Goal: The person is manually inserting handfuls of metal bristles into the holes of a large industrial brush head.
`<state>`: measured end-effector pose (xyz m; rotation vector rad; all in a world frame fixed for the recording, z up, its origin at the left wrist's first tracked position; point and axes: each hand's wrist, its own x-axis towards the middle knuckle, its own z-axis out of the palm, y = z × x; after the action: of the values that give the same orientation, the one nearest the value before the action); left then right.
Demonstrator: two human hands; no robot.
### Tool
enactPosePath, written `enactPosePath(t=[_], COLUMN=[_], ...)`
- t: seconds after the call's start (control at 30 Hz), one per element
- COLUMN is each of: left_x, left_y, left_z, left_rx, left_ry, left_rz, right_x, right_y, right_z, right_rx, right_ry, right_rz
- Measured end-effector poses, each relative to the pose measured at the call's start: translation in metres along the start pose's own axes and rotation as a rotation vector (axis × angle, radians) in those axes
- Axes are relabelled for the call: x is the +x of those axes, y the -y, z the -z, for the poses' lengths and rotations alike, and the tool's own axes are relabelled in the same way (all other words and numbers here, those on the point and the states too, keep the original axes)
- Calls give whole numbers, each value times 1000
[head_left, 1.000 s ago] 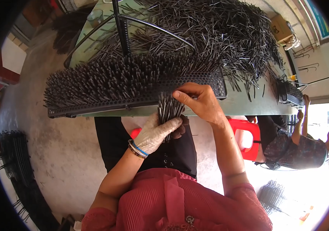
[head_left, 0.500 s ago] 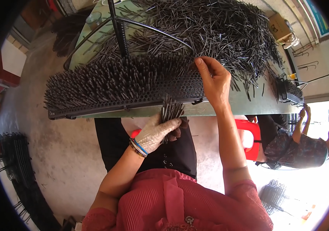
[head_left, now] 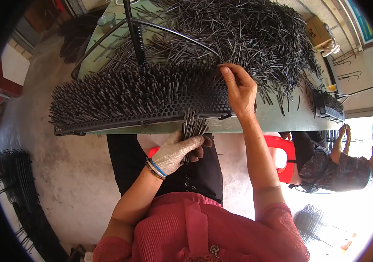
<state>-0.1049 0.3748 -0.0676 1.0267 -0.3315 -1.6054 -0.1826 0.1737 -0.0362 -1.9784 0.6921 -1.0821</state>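
My left hand (head_left: pixel 175 152), in a pale work glove with dark fingertips, is closed around a bundle of thin dark rods (head_left: pixel 192 125) in front of the table edge. Above it, a long black perforated rack (head_left: pixel 134 120) lies along the table. Short dark rods (head_left: pixel 121 89) stand upright and close together in its holes, while bare holes show toward the right of its front. My bare right hand (head_left: pixel 242 89) reaches to the rack's far right end, thumb and index finger pinched together. Whatever sits between those fingertips is too small to make out.
A large heap of loose rods (head_left: pixel 256 39) covers the back of the green table (head_left: pixel 273 120). A black frame (head_left: pixel 136 39) rises behind the rack. At the right, another person (head_left: pixel 339 168) sits near a smaller rack (head_left: pixel 328 105) and a red stool (head_left: pixel 281 158).
My right hand has shifted very slightly left at the rack's right end. My left hand keeps its hold on the rods in nearly the same place.
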Motion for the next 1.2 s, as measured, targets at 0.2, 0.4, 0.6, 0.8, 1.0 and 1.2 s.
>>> enactPosePath(t=[0.2, 0.4, 0.6, 0.8, 1.0, 1.2], left_x=[1, 2, 2, 0, 1, 0], left_y=[2, 4, 4, 5, 6, 8], left_z=[3, 3, 2, 1, 1, 3], left_rx=[-10, -69, -36, -21, -28, -57], left_ry=[25, -4, 8, 10, -10, 0], left_rz=[4, 31, -4, 3, -1, -4], right_x=[-6, -10, -13, -5, -6, -5], right_y=[-4, -13, -5, 4, 1, 8], right_z=[0, 5, -2, -5, -6, -12], right_rx=[-53, -88, -291, -398, -415, -324], right_ry=[-24, 95, 72, 129, 135, 138], right_rz=[12, 103, 372, 542, 443, 442])
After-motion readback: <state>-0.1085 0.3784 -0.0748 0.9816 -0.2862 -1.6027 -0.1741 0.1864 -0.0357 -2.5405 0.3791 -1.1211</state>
